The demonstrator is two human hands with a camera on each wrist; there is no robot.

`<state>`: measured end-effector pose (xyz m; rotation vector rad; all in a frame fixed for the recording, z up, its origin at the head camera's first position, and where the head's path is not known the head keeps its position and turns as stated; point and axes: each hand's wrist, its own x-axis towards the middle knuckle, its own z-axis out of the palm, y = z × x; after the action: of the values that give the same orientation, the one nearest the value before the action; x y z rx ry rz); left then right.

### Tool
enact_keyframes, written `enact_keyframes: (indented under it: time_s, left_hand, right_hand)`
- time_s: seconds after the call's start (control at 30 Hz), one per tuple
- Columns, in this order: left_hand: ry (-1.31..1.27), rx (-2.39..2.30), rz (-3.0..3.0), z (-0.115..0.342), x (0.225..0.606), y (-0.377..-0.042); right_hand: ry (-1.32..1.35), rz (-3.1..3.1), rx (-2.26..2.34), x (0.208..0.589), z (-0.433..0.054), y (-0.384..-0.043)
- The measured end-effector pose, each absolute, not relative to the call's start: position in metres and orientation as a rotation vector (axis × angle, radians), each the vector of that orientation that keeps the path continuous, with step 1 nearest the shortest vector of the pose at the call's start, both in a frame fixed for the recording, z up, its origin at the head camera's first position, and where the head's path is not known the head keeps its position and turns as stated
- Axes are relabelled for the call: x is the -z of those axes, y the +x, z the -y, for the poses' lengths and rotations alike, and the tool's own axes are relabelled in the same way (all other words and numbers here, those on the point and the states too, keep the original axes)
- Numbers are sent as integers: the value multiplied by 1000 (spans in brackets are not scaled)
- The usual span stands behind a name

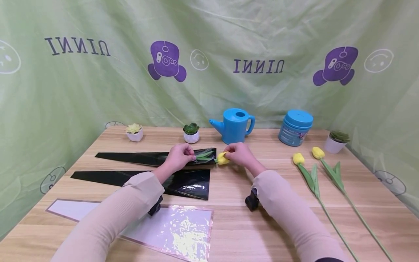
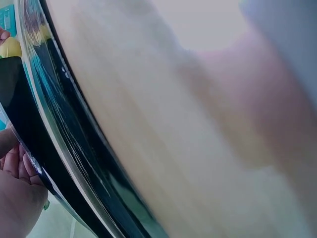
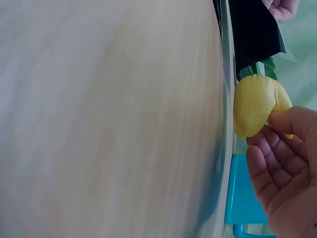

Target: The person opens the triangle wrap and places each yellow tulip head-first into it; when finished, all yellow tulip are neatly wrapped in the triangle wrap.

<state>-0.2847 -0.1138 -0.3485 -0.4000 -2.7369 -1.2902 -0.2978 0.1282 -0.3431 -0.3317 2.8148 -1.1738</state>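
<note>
A yellow artificial tulip lies with its stem and green leaves inside a long, tapered black flower sleeve with a clear front. Its bloom pokes out past the wide right end. My right hand pinches that bloom between thumb and fingers, as the right wrist view shows on the petals. With my left hand I pinch the sleeve partway along, near the leaves; in the left wrist view the fingers are at the black edge. The stem's lower part is hidden behind the hand and sleeve.
Nearer me lie another black sleeve and a white one with a pink border. Two more tulips rest at the right. Behind stand a blue watering can, a blue-lidded jar and several small potted succulents.
</note>
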Motion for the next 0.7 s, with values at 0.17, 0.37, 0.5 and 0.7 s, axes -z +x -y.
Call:
enact_keyframes:
  time_s: [0.17, 0.37, 0.5, 0.7]
  left_hand:
    - [-408, 1285, 2736, 115, 349, -286]
    - [-445, 1282, 2747, 114, 346, -283]
    - [-463, 1289, 2743, 114, 346, -283]
    - [-472, 1284, 2739, 115, 348, -283]
  right_hand:
    - [-274, -2781, 1244, 345, -124, -300]
    - [-224, -2753, 1312, 344, -122, -301]
    - [-189, -2734, 1353, 345, -123, -302]
    - [-103, -2697, 1425, 346, -115, -302]
